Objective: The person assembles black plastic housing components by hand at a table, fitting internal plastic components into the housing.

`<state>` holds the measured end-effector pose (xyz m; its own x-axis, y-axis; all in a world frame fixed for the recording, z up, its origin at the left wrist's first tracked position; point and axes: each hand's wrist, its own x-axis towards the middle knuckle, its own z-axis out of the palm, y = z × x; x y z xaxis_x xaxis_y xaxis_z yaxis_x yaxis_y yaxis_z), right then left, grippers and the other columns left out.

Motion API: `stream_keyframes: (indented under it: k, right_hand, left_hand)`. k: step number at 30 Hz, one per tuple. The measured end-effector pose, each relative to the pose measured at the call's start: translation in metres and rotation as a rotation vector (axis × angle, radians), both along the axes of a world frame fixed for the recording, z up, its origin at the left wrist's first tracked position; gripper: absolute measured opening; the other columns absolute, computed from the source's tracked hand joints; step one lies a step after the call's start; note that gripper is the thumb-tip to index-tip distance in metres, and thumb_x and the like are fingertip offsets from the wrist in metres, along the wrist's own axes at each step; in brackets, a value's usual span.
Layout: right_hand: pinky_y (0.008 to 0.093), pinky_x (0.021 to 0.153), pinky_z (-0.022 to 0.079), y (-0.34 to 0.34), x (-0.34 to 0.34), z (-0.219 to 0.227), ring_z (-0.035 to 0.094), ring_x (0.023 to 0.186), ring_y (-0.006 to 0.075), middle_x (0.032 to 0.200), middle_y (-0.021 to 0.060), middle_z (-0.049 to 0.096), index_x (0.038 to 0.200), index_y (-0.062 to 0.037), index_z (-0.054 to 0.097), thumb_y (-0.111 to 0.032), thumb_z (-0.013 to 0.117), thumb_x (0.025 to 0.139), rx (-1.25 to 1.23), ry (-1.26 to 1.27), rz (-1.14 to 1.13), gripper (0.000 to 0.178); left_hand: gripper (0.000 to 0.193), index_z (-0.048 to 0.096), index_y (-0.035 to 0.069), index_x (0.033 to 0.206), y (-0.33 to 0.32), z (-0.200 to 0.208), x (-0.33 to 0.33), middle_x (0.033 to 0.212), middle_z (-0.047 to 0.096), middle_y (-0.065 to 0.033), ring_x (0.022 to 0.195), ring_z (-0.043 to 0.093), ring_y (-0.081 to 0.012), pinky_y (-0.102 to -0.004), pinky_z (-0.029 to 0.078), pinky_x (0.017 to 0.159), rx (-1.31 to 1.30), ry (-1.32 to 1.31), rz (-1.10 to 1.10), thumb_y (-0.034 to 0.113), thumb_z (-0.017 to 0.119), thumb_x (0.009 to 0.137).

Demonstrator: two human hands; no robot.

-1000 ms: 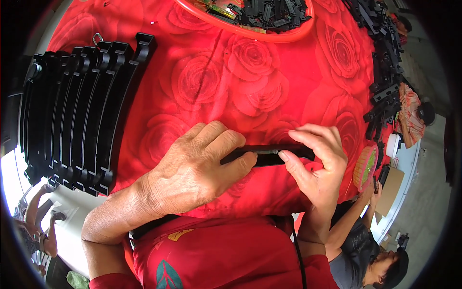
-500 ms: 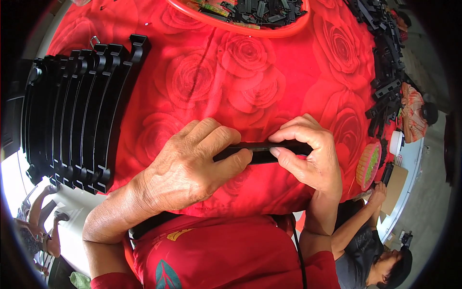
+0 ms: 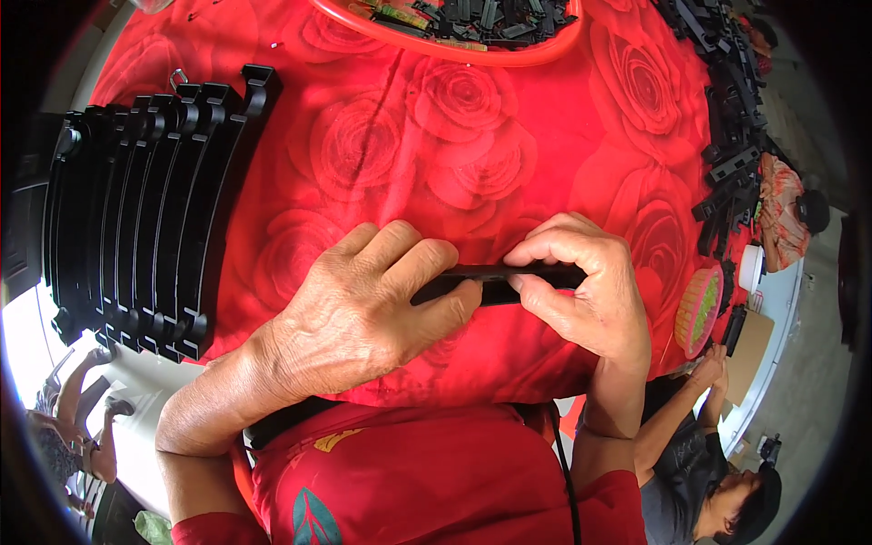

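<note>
Between my two hands is a small, narrow black plastic part [image 3: 496, 292], held level over the near side of the red rose-patterned cloth [image 3: 363, 145]. My left hand [image 3: 372, 304] is closed on its left end, thumb on the near side and fingers over the far side. The right end sits in a pinch between the thumb and forefinger of my right hand [image 3: 586, 282]. My fingers cover both ends of the part, so its full shape is hidden.
Several long black curved plastic strips [image 3: 150, 218] lie side by side on the left. A red basin [image 3: 454, 54] of small black parts stands at the far edge. More black parts [image 3: 727, 136] are heaped at right, near a pink basket [image 3: 699, 313]. A co-worker [image 3: 690, 481] sits at lower right.
My left thumb has slid slightly to the right along the black part. Both hands keep their grip. The co-worker's hands at right have come together.
</note>
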<state>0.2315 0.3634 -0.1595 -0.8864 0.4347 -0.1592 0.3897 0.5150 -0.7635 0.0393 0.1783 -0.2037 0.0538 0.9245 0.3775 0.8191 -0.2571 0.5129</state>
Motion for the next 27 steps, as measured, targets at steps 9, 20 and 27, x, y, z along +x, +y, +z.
stream_keyframes:
  k: [9, 20, 27]
  right_hand:
    - [0.0324, 0.071, 0.053, -0.003, -0.006, 0.007, 0.066, 0.077, 0.0185, 0.084, 0.007, 0.072, 0.096, -0.0031, 0.078, -0.001, 0.081, 0.078, 0.004, -0.05, 0.004, 0.018]
    - [0.032, 0.077, 0.055, 0.016, 0.011, -0.007, 0.071, 0.086, 0.0185, 0.094, 0.0083, 0.077, 0.103, -0.0027, 0.08, 0.004, 0.083, 0.083, -0.131, 0.104, 0.074, 0.021]
    - [0.0335, 0.078, 0.056, 0.021, 0.015, -0.013, 0.073, 0.089, 0.0201, 0.096, 0.0097, 0.078, 0.103, -0.0018, 0.08, 0.004, 0.083, 0.083, -0.137, 0.172, 0.112, 0.021]
  left_hand:
    - [0.032, 0.081, 0.016, 0.108, 0.001, 0.007, 0.002, 0.106, 0.066, -0.0069, 0.087, 0.064, -0.0228, -0.0369, 0.056, 0.069, -0.044, 0.034, -0.002, 0.018, 0.081, 0.076]
    - [0.034, 0.079, 0.015, 0.11, 0.002, 0.004, 0.001, 0.105, 0.065, -0.0072, 0.085, 0.064, -0.0231, -0.0365, 0.056, 0.069, -0.05, 0.034, -0.014, 0.016, 0.08, 0.076]
    - [0.034, 0.079, 0.017, 0.112, 0.003, 0.007, 0.001, 0.106, 0.064, -0.0074, 0.087, 0.064, -0.0235, -0.0377, 0.056, 0.068, -0.096, 0.056, -0.02, 0.017, 0.078, 0.079]
